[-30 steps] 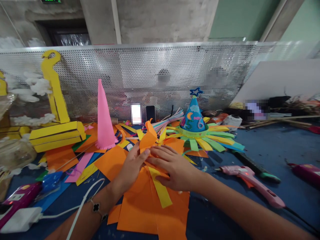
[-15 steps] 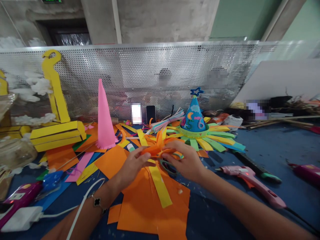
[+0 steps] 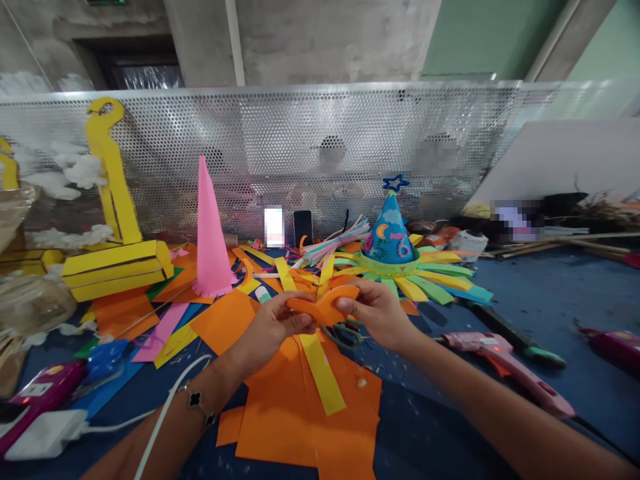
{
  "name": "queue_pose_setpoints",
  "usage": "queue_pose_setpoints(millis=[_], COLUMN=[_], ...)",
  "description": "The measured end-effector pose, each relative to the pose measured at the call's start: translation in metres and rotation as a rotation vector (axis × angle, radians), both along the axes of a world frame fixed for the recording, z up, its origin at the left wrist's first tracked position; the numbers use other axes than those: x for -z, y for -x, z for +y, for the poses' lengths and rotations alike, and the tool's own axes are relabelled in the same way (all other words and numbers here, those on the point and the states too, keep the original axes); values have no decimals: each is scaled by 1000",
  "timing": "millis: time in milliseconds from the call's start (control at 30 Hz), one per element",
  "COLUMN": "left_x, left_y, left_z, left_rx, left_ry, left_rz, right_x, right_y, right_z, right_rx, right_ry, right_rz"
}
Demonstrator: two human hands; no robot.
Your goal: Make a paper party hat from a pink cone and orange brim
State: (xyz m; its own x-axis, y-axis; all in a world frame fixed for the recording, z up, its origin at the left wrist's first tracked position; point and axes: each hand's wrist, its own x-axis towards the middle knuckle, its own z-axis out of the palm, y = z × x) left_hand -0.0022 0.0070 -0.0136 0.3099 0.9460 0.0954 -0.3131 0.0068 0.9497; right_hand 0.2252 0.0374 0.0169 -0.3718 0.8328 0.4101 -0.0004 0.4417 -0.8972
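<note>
Orange and curved, the thin piece [image 3: 327,309] was held above the orange sheet [image 3: 280,423], pinched between thumb and fingers of both the left hand [image 3: 279,320] and the right hand [image 3: 384,313]; the step seemed to be shaping it. Any next move called for light, even pressure against creasing. Below lay a yellow strip [image 3: 323,377], with a pink glue gun [image 3: 505,360] beyond the right forearm.

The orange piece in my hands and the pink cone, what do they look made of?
The orange piece: perhaps craft foam or thick paper, matte; it curves smoothly without sheen. The pink cone: likely similar matte sheet, apparently rolled, its base edge snipped into fringe.
</note>
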Motion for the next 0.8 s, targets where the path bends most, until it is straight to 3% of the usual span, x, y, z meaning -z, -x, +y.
queue_pose_setpoints(millis=[67, 167, 367, 500, 600, 800], left_x=[2, 3, 0, 1, 1, 1], left_y=[-2, -6, -13, -11, -11, -12], left_z=[1, -1, -8, -6, -5, -9], left_rx=[-22, 67, 66, -23, -68, 6], left_ry=[23, 41, 8, 6, -10, -53], left_rz=[-104, -182, -38, 7, 36, -68], right_x=[-2, -2, 8, 13, 11, 3], right_y=[-1, 0, 4, 3, 2, 2], right_z=[-1, -3, -5, -3, -2, -6], right_rx=[19, 13, -71, 2, 46, 53], right_ry=[-14, -56, -198, -189, -247, -469], right_rz=[-6, -98, -271, -179, -243, -389])
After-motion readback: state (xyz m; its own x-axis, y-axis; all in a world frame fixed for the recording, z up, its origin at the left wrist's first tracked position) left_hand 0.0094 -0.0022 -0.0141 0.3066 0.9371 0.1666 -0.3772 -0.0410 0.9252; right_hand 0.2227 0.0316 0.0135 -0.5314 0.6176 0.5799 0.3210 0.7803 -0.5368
